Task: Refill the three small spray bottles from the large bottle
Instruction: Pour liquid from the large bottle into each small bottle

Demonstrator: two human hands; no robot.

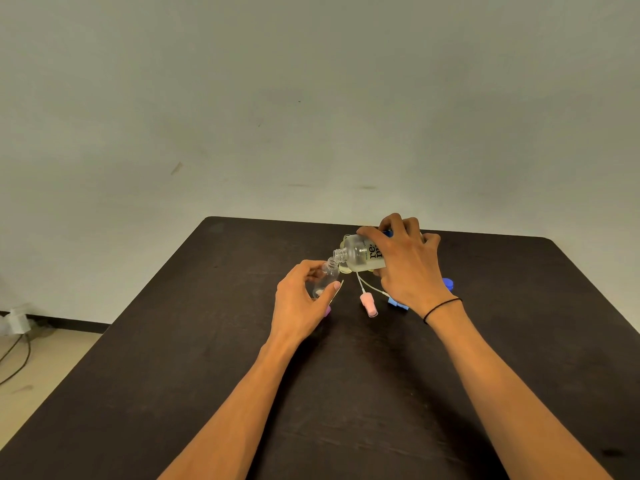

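My right hand (408, 268) grips the large clear bottle (356, 254), tipped on its side with its open neck pointing left. Its mouth touches the open neck of a small clear spray bottle (327, 277), which my left hand (301, 303) holds tilted just above the dark table (207, 375). A pink spray head (367, 304) with its white tube lies on the table between my hands. A blue spray head (394, 302) lies partly hidden under my right wrist. A blue cap (447, 283) shows behind that wrist. Something yellowish (344, 269) sits behind the large bottle, mostly hidden.
The table's far edge runs just behind the bottles, with a pale wall beyond. At the far left, a white plug and cables (15, 323) lie on the floor.
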